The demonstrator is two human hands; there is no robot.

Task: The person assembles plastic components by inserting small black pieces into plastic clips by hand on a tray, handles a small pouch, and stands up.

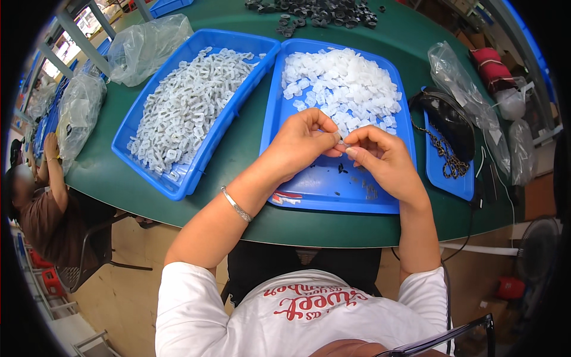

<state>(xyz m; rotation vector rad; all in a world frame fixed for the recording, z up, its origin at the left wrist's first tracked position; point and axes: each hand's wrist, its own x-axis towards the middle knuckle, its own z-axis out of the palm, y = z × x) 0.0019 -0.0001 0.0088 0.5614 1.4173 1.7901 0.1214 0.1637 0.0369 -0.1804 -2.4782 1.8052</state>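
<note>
Above the near half of a blue tray (333, 205), my left hand (300, 143) and my right hand (386, 162) meet fingertip to fingertip. Both are closed in a pinch around a small, pale piece (342, 143); the fingers mostly cover it, so its kind cannot be told. A heap of flat, translucent white plastic pieces (345, 77) fills the tray's far half, just beyond my fingers. Several tiny black bits (342, 169) lie on the tray floor below my hands. Left of it, a deeper blue bin (229, 116) holds many small clear-grey plastic parts (184, 107).
Both containers stand on a green table (238, 208). Black parts (321, 13) are piled at the far edge. To the right are a black bag (455, 119) with a chain on a small blue tray (458, 181), and plastic bags. Another person (50, 220) sits at left.
</note>
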